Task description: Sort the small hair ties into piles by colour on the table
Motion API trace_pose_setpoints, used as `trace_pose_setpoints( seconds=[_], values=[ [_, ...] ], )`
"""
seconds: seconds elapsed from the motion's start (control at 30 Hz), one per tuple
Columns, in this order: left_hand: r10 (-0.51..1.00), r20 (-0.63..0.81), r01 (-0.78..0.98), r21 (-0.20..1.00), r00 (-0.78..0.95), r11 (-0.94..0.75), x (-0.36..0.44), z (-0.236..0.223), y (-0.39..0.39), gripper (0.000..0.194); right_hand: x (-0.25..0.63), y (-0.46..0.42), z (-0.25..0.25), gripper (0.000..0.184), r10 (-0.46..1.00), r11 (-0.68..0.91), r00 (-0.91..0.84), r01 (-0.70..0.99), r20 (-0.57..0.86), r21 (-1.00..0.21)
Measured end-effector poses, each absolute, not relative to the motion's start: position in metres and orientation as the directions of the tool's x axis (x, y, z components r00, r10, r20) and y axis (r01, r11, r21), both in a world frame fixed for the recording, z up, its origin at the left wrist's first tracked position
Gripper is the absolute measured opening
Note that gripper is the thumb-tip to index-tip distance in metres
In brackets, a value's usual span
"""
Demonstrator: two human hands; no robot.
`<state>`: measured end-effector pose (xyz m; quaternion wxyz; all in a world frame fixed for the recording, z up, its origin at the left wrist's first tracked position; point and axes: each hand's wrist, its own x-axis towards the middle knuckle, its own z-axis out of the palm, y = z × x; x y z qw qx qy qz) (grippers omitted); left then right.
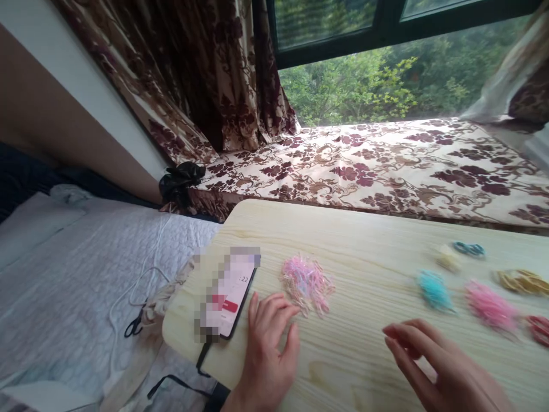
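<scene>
My left hand [272,343] rests on the table with its fingers apart, between the phone and a loose pile of thin pink and pale multicoloured strands [306,280]. Its fingertips come close to the pile's lower left edge. Over the right part of the table is my right hand [437,360], thumb and forefinger tips brought together in a pinch. Whether anything small is between them I cannot make out. Beyond it lie a turquoise bunch of strands [435,290], a bright pink bunch [491,306] and a small cream bunch [448,258].
Blue-grey bands [469,249], yellow bands [522,282] and red bands [538,329] lie at the right of the wooden table [364,240]. A phone [231,297] with a cable sits left. A quilted bed [98,257] and a floral-covered window ledge [364,166] border the table.
</scene>
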<state>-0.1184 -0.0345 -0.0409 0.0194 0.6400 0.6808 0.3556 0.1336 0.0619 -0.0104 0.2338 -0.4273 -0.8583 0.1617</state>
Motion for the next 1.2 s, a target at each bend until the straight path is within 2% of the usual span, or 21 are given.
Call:
trace_pose_setpoints(
  seconds=[0.2, 0.67, 1.2],
  values=[
    [0.881, 0.425, 0.822, 0.564, -0.206, -0.079, -0.117, -0.037, -0.034, 0.031, 0.083, 0.089, -0.002, 0.034, 0.821, 0.552, -0.542, 0.674, 0.179, -0.491],
    [0.88, 0.419, 0.794, 0.602, -0.225, -0.084, -0.117, -0.036, -0.035, 0.032, 0.049, 0.131, -0.004, 0.029, 0.829, 0.528, -0.558, 0.76, 0.035, -0.379],
    [0.896, 0.39, 0.782, 0.618, -0.213, -0.083, -0.117, -0.033, -0.035, 0.031, 0.069, 0.106, 0.003, 0.03, 0.8, 0.541, -0.601, 0.722, -0.003, -0.432]
  ],
)
